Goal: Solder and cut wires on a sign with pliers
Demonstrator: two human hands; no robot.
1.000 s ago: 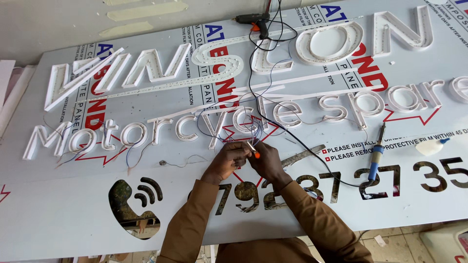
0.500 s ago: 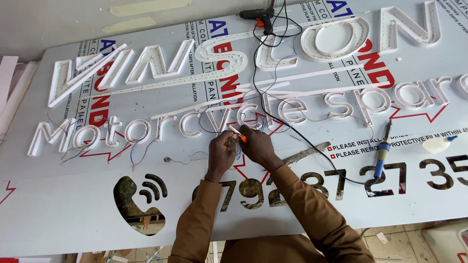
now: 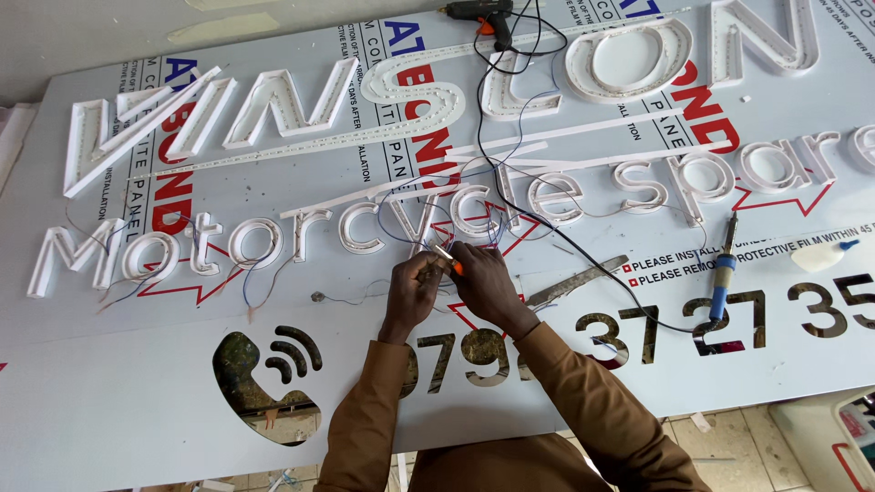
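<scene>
**Two hands on the wires at mid-sign**

Both hands meet just below the white letters [image 3: 437,219] of the lower row. The left hand [image 3: 415,290] pinches thin wires [image 3: 401,239]; the right hand [image 3: 483,284] grips a small orange-tipped tool [image 3: 450,263] at the same spot. Letters are already set on the panel [image 3: 137,383], with loose wires trailing left of the hands, so wiring looks unfinished. Right of the hands lies a blue soldering iron [image 3: 723,273]; a glue gun [image 3: 483,13] rests well above.

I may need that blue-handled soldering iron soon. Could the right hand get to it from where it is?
Probably yes: the soldering iron lies uncovered on the sign panel, to the right of the right hand, with only thin wires between.
</scene>
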